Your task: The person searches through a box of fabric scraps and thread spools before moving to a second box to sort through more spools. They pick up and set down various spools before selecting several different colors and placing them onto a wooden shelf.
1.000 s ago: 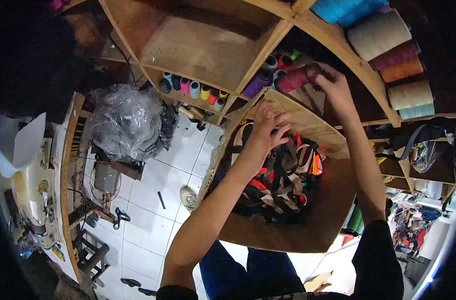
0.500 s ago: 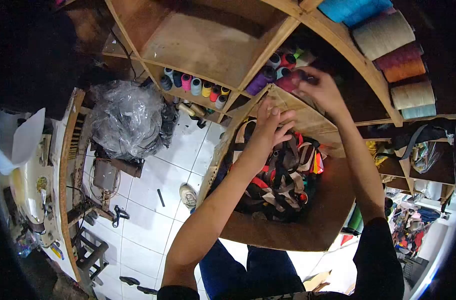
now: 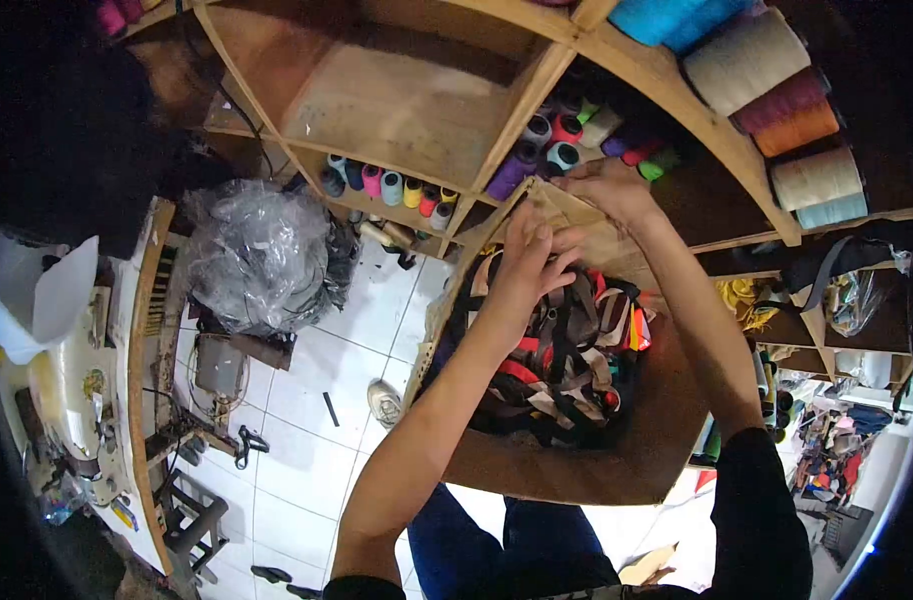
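Many tangled straps [image 3: 562, 360] lie in a cardboard box [image 3: 577, 472] in the head view. Above them, the left hand [image 3: 529, 262] has a loosely open grip, fingers parted. The right hand [image 3: 614, 192] bends at the box's far edge, near thread spools [image 3: 564, 156] on a wooden shelf [image 3: 717, 225]; what its grip holds, if anything, is hidden.

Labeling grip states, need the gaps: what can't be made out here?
All head view:
- Right hand: fingertips hidden behind the hand itself; whether it holds anything, unclear.
- Left hand: fingers spread; contact with the box unclear, hand covers it.
- Box bottom: buried under tangled straps.
- Blue spool: cut off by top edge.
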### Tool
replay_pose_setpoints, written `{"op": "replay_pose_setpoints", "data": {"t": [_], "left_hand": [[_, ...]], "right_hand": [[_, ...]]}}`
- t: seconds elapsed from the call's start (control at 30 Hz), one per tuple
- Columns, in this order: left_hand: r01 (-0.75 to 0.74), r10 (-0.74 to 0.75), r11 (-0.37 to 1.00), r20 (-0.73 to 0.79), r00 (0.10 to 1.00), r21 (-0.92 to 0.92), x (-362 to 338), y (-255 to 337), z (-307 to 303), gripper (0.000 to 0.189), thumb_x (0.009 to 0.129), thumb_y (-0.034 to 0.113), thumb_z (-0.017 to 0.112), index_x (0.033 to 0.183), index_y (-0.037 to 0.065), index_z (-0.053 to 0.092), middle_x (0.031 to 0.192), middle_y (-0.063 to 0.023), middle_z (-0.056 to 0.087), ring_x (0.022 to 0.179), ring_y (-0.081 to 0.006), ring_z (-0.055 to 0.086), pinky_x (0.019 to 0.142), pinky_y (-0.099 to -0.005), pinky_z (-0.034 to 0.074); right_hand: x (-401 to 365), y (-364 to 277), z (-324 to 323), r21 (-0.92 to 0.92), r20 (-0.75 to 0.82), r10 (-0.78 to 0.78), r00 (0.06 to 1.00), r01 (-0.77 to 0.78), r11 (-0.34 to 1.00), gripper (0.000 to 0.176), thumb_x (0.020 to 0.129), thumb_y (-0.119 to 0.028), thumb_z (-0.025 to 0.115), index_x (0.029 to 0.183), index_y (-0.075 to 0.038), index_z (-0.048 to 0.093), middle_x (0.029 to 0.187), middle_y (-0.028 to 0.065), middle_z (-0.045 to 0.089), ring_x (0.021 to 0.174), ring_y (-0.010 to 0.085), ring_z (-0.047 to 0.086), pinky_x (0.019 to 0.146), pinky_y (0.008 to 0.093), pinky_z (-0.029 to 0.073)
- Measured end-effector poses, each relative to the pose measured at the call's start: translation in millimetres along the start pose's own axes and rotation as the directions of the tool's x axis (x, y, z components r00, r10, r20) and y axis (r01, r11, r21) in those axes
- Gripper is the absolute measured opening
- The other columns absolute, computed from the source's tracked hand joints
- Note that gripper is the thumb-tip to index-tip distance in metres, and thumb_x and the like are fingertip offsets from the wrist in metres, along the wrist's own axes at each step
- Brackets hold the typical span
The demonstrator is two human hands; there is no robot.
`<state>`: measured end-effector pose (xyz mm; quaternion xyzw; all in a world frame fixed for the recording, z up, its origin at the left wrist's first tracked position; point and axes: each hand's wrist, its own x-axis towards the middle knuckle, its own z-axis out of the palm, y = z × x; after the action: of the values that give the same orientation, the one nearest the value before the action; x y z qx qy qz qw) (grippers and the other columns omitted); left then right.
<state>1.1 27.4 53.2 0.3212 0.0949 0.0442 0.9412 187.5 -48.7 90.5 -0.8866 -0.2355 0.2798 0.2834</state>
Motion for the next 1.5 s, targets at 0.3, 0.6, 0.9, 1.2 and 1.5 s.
{"op": "replay_pose_setpoints", "data": {"t": [0.3,0.6,0.9,1.2,1.5], "left_hand": [[0.000,0.000,1.000,0.001,1.000,0.022,1.4,1.3,-3.8,0.074,0.091,0.051,0.047,0.142,0.006,0.017,0.122,-0.0168,0.051,0.116,-0.0307,0.050,0.096,-0.0433,0.040],[-0.114,0.123,0.753,0.031,0.992,0.648,-7.1,-7.4,6.3,0.020,0.085,0.016,0.054,0.099,0.002,0.057,0.078,-0.0042,0.059,0.066,-0.0134,0.055,0.056,-0.0253,0.042],[-0.117,-0.074,0.605,0.202,0.977,0.787,-54.7,-18.1,54.8,0.024,0.090,0.021,0.052,0.098,-0.001,0.057,0.071,-0.0004,0.053,0.065,-0.0102,0.051,0.062,-0.0242,0.042],[0.013,-0.324,0.644,0.257,0.911,0.765,-126.7,-128.0,159.8,0.017,0.092,0.015,0.049,0.095,0.001,0.057,0.068,-0.0013,0.054,0.062,-0.0080,0.051,0.058,-0.0207,0.040],[-0.072,-0.181,0.583,0.215,0.960,0.809,-65.5,-263.2,300.7,0.019,0.093,0.016,0.050,0.103,0.002,0.056,0.079,-0.0038,0.057,0.070,-0.0108,0.055,0.066,-0.0243,0.044]], "right_hand": [[-7.5,1.9,-5.3,0.334,0.041,0.017,0.999,-0.029,0.942,0.030,0.075,-0.024,0.070,0.094,-0.001,0.066,0.068,0.0014,0.059,0.056,0.0037,0.051,0.048,0.0184,0.038],[-224.7,44.7,9.0,0.505,-0.198,-0.023,0.980,0.122,0.855,0.014,0.079,0.001,0.059,0.092,0.002,0.064,0.082,0.0073,0.066,0.076,0.0143,0.063,0.069,0.0276,0.051],[-499.3,119.3,36.3,0.595,-0.393,0.661,0.639,-0.371,0.713,0.027,0.076,-0.015,0.065,0.099,0.001,0.065,0.079,0.0124,0.068,0.070,0.0168,0.065,0.062,0.0311,0.052],[-531.3,215.1,-53.4,0.242,-0.866,0.364,0.343,-0.350,0.905,0.055,0.067,-0.008,0.071,0.118,-0.003,0.050,0.113,0.0182,0.053,0.104,0.0351,0.053,0.090,0.0397,0.044],[-513.8,299.1,-98.4,-0.089,-0.831,0.176,0.527,-0.438,0.894,0.076,0.062,-0.004,0.068,0.132,-0.011,0.039,0.129,0.0122,0.044,0.120,0.0307,0.041,0.092,0.0432,0.038]]}}
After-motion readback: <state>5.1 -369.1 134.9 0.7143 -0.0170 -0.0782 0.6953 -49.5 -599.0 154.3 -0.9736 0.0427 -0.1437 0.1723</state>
